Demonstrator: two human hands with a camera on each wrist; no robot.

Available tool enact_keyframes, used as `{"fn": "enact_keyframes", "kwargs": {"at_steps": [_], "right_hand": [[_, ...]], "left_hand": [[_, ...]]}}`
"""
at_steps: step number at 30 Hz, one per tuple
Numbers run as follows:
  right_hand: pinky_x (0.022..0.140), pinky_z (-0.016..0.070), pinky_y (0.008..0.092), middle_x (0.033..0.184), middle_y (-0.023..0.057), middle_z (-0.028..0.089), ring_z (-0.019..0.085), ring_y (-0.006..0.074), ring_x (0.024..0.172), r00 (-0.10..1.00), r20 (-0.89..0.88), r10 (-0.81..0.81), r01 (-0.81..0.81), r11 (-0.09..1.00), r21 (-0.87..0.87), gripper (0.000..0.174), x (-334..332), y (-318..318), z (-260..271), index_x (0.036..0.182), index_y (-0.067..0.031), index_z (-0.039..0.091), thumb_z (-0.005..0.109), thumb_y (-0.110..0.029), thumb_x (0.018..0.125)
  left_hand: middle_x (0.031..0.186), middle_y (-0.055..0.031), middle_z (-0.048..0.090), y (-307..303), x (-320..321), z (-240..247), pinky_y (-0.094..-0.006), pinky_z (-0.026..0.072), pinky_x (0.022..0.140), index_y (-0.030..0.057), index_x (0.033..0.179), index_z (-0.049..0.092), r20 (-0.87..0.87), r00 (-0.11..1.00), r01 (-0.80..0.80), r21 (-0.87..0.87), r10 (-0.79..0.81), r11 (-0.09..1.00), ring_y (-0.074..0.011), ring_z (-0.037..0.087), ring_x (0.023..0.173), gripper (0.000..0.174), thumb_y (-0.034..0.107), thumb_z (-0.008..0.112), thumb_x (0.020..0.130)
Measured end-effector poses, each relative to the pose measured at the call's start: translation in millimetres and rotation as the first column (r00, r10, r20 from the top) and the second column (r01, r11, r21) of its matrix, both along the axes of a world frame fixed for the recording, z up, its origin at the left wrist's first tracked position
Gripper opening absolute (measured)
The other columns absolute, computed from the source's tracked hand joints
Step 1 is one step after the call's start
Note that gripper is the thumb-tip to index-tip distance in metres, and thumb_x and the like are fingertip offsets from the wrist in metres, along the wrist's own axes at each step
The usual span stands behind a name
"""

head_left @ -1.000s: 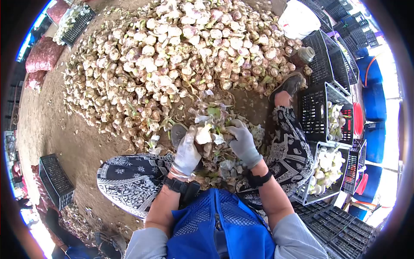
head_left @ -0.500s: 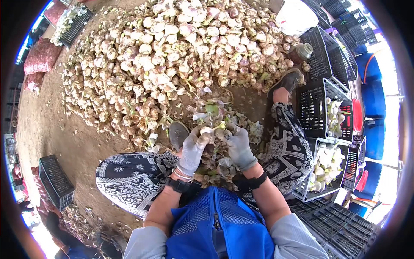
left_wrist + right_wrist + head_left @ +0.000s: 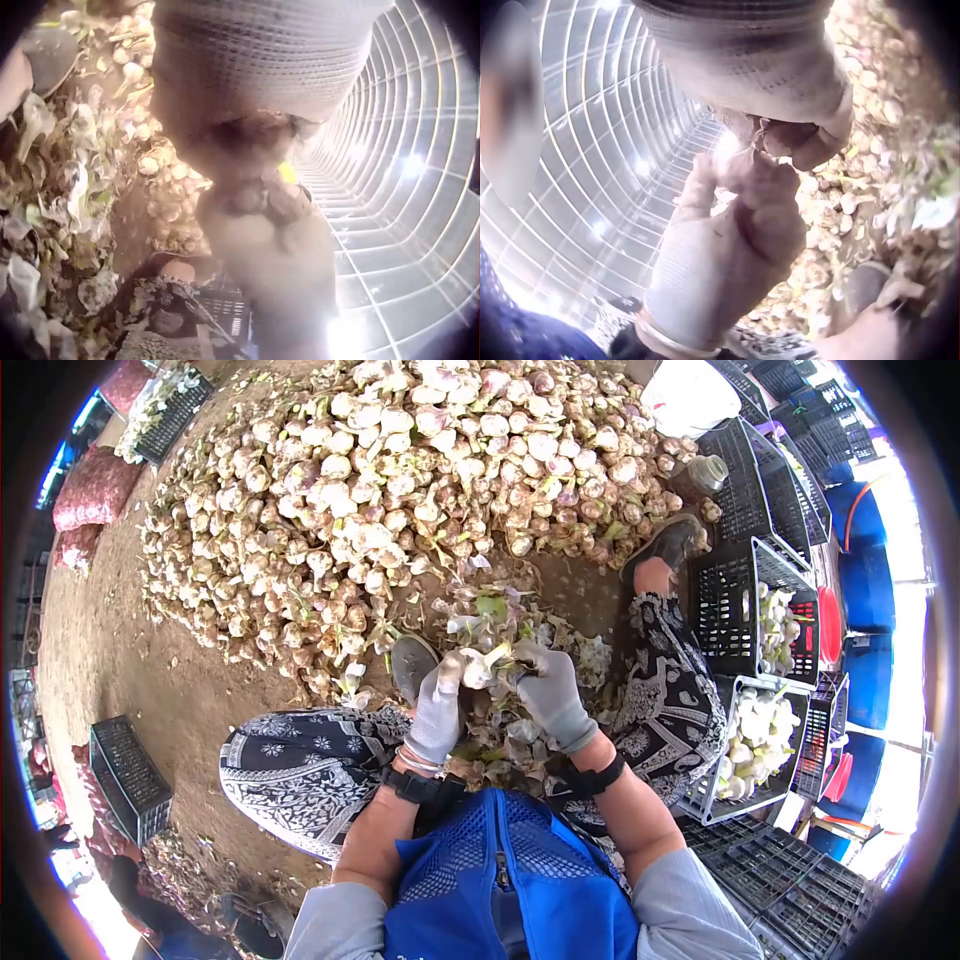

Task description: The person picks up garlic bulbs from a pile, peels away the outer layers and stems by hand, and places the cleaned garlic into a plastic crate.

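A pale garlic bulb [image 3: 477, 673] with a short stem is held in front of the body, over a heap of loose peel. My gloved left hand [image 3: 437, 707] grips it with curled fingers and thumb. Close beside it, at the stem side, my gloved right hand [image 3: 553, 697] has its fingers bent and pinches dry garlic skin [image 3: 760, 137]. In the right wrist view the fingers of both hands nearly meet, and the left hand covers much of the bulb. Shed peel [image 3: 490, 625] lies on the ground between the legs.
A large pile of unpeeled garlic [image 3: 400, 490] spreads ahead. At the right stand black crates, one holding cleaned white garlic [image 3: 755, 740], and a white bucket [image 3: 690, 400]. An overturned-looking black crate [image 3: 132, 778] lies at the left, and red mesh sacks [image 3: 97, 488] stand behind.
The hands came together at the bulb, then the right hand drew slightly away to the right. The bulb now shows whiter, its stem pointing up and right.
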State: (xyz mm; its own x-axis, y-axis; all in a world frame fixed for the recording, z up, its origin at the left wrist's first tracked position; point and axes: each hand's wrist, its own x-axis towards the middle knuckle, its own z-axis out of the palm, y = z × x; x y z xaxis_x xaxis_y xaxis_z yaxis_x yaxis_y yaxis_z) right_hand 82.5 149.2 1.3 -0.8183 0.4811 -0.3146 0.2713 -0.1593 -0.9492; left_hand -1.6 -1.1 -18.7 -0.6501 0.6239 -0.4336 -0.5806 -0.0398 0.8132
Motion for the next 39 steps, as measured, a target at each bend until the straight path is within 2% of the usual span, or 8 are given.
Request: {"fn": "enact_keyframes", "kwargs": {"at_steps": [1,12,17,20,24,31,35,39], "right_hand": [[0.087,0.0526,0.0294,0.103,0.0160,0.073,0.067,0.0160,0.097,0.995,0.052,0.086,-0.099,0.928,0.359,0.030,1,1,1,0.109,0.0082,0.067,0.061,0.006,0.080],[0.095,0.0469,0.0290,0.105,0.0139,0.072,0.066,0.0216,0.105,0.994,-0.023,0.104,-0.091,0.944,0.316,0.030,11,2,1,0.110,0.0043,0.068,0.067,0.004,0.080],[0.098,0.0462,0.0283,0.114,0.0104,0.069,0.062,0.0151,0.110,0.997,0.074,0.002,-0.031,0.922,0.387,0.035,8,11,-9,0.119,0.0057,0.064,0.066,0.005,0.085],[0.095,0.0473,0.0247,0.120,0.0036,0.065,0.061,0.0102,0.108,0.979,-0.157,-0.130,0.050,0.899,-0.434,0.043,13,13,-8,0.132,0.0011,0.056,0.062,0.005,0.090],[0.100,0.0511,0.0297,0.120,0.0069,0.063,0.062,0.0136,0.108,0.982,-0.145,-0.121,0.060,0.929,-0.366,0.037,26,5,-25,0.128,0.0070,0.054,0.054,0.009,0.091],[0.098,0.0522,0.0313,0.116,0.0086,0.065,0.064,0.0163,0.106,0.975,-0.208,-0.079,-0.008,0.922,-0.387,0.028,29,8,-22,0.119,0.0068,0.061,0.054,0.005,0.091],[0.089,0.0542,0.0303,0.112,0.0080,0.067,0.065,0.0152,0.100,0.938,-0.064,-0.341,0.288,0.868,-0.403,0.026,32,26,-13,0.120,0.0036,0.062,0.056,0.003,0.095],[0.088,0.0542,0.0295,0.113,0.0052,0.067,0.065,0.0138,0.098,0.916,-0.141,-0.375,0.338,0.912,-0.231,0.019,37,32,-8,0.114,0.0019,0.066,0.057,0.002,0.096]], "left_hand": [[0.081,-0.0037,0.063,-1,1,-3,-0.0239,0.0449,0.058,0.0012,0.113,0.063,0.001,1.000,0.002,0.001,-0.002,1.000,-0.0110,0.056,0.062,0.066,0.063,0.042,0.099],[0.065,-0.0023,0.058,8,-4,15,-0.0274,0.0387,0.050,0.0085,0.088,0.063,0.186,0.977,0.091,0.071,-0.103,0.993,-0.0142,0.050,0.052,0.071,0.067,0.024,0.100],[0.097,-0.0068,0.066,4,-3,9,-0.0252,0.0500,0.066,0.0017,0.129,0.057,-0.028,0.980,0.199,0.091,-0.197,0.976,-0.0124,0.061,0.073,0.064,0.057,0.052,0.098],[0.122,-0.0085,0.060,10,4,-2,-0.0269,0.0456,0.097,-0.0009,0.138,0.050,-0.063,0.997,0.063,0.190,-0.052,0.980,-0.0132,0.057,0.109,0.069,0.036,0.078,0.087],[0.121,-0.0071,0.061,12,3,13,-0.0283,0.0463,0.096,-0.0035,0.138,0.048,-0.521,0.842,0.100,-0.103,-0.139,0.990,-0.0137,0.058,0.105,0.068,0.030,0.078,0.087],[0.087,-0.0018,0.064,13,-8,11,-0.0231,0.0474,0.075,-0.0042,0.118,0.062,0.122,0.986,0.081,0.227,-0.111,0.971,-0.0087,0.058,0.082,0.033,0.022,0.061,0.100],[0.083,0.0013,0.064,2,-8,9,-0.0250,0.0458,0.068,0.0010,0.101,0.071,-0.580,0.798,0.133,-0.093,-0.162,0.987,-0.0089,0.055,0.072,0.018,0.018,0.067,0.096],[0.094,-0.0053,0.066,-4,7,19,-0.0271,0.0495,0.077,-0.0005,0.106,0.066,-0.516,0.693,0.297,-0.432,-0.503,0.852,-0.0124,0.060,0.084,0.021,0.016,0.068,0.093]]}}
